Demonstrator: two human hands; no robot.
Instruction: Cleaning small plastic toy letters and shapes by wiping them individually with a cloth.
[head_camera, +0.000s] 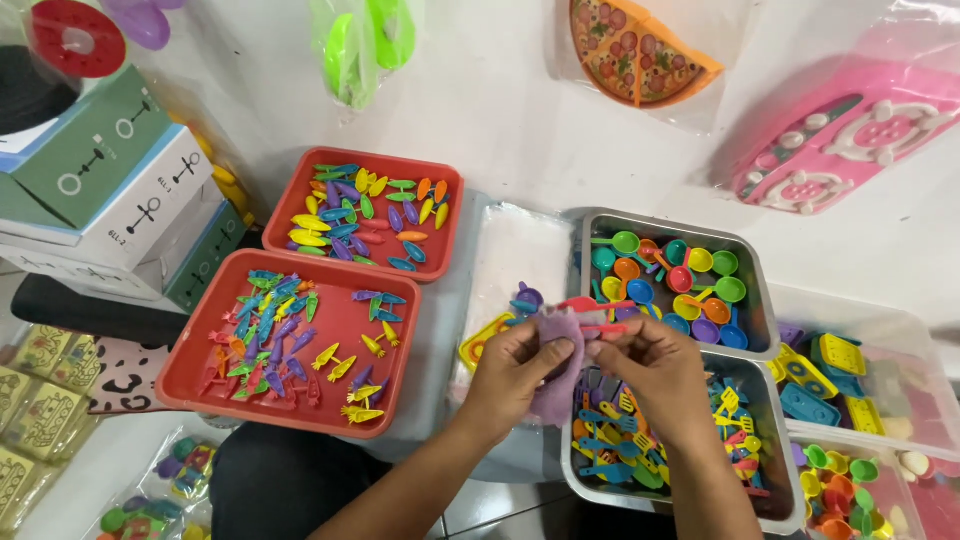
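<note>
Both hands meet over the tabletop (520, 130). The left hand (512, 368) pinches a small purple plastic bag (562, 350); the right hand (652, 362), fingers closed, grips a red toy spoon (590, 304) at the bag's mouth. The metal tray of coloured spoons (755, 290) lies at two o'clock, the nearer red tray (330, 322) at nine.

Both hands at a small purple pouch

Left hand (515, 365) and right hand (650, 365) pinch the purple pouch (560, 350); red trays (395, 345) lie at ten o'clock; metal trays (765, 330) at two o'clock.
</note>
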